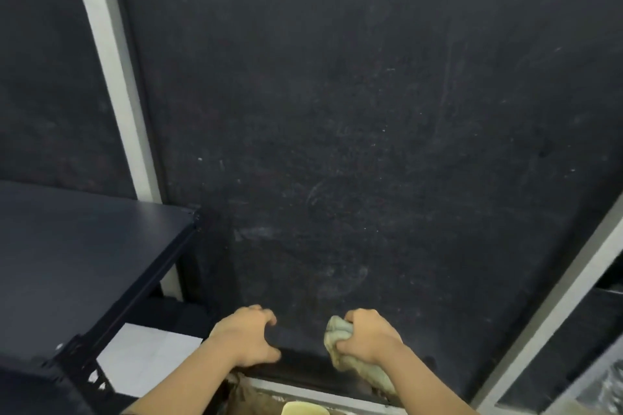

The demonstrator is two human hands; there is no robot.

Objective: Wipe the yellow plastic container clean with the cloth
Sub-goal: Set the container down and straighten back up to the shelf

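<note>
Head view: my right hand (365, 337) grips the bunched cloth (350, 352), my left hand (247, 335) is curled with nothing in it, both raised near the dark wall (371, 111). Only a sliver of the container (303, 409) shows at the near edge, below and apart from the cloth, so I judge the wiping isn't under way right now, and I can't tell how clean it is.

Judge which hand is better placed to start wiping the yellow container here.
Right, probably. The right hand already holds the bunched cloth in its grip, while the left hand is curled and holds nothing. Only a sliver of the yellow container shows at the bottom edge, between both forearms.
</note>
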